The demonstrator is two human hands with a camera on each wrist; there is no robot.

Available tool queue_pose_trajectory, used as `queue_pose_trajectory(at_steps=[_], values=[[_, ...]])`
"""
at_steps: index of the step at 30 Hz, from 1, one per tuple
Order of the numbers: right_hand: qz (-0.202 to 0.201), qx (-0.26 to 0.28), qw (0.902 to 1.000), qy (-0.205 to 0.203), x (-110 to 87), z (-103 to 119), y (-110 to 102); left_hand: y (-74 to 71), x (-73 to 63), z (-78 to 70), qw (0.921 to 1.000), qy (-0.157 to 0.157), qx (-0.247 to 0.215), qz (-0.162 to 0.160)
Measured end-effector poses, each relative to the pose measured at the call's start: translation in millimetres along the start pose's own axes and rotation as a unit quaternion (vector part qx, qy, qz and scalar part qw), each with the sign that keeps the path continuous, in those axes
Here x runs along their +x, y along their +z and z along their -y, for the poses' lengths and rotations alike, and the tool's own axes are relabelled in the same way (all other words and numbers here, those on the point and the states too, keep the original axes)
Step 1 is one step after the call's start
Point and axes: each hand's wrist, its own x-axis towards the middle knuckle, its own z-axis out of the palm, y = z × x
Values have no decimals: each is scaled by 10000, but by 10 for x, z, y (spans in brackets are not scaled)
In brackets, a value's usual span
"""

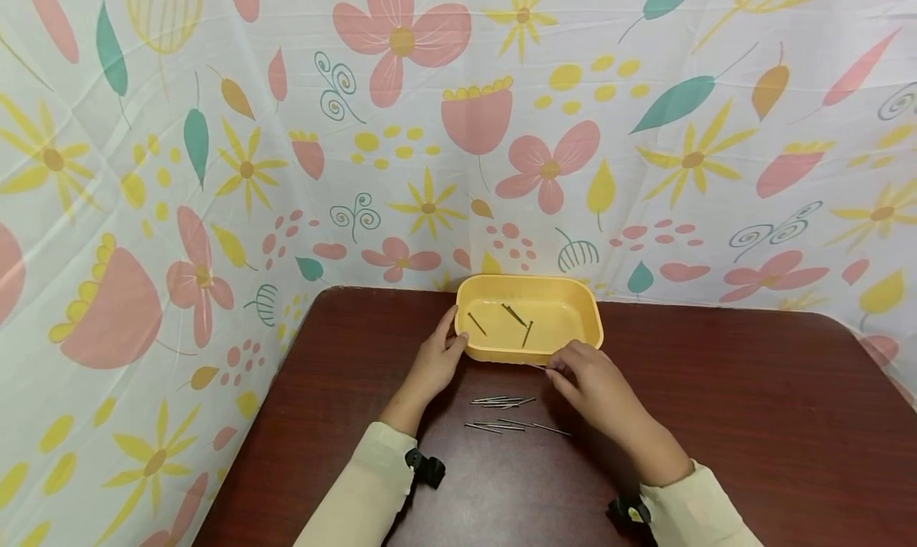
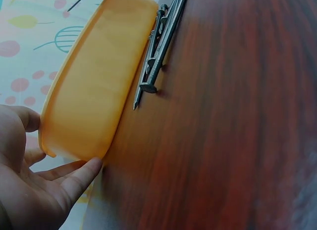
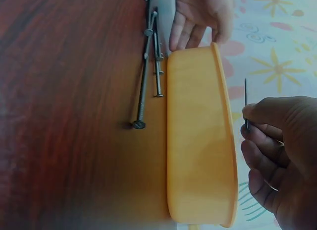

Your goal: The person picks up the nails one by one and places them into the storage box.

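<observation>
My left hand (image 1: 432, 365) holds the left end of a yellow plastic tray (image 1: 528, 356), thumb and fingers spread about its corner. Several dark nails (image 1: 514, 315) lie scattered inside it. Near the tray's front right corner, my right hand (image 1: 598, 384) pinches one nail (image 3: 245, 98) between thumb and index finger. The right wrist view shows that nail raised above rim height, its other fingers curled below. On the table in front of the tray lie two loose groups of nails, a farther group (image 1: 501, 402) and a nearer group (image 1: 497, 427).
A dark red-brown wooden table (image 1: 731, 388) carries everything. Floral cloth (image 1: 645, 173) hangs behind its far edge and along the left side. Black straps (image 1: 430, 468) sit at both wrists, over light sleeves.
</observation>
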Motion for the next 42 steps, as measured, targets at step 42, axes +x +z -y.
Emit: queue_pose_trajectory(at_steps=[42], values=[[-348,-72,9984,439,245,-127,56,2,17,11,10000,8,44,44]])
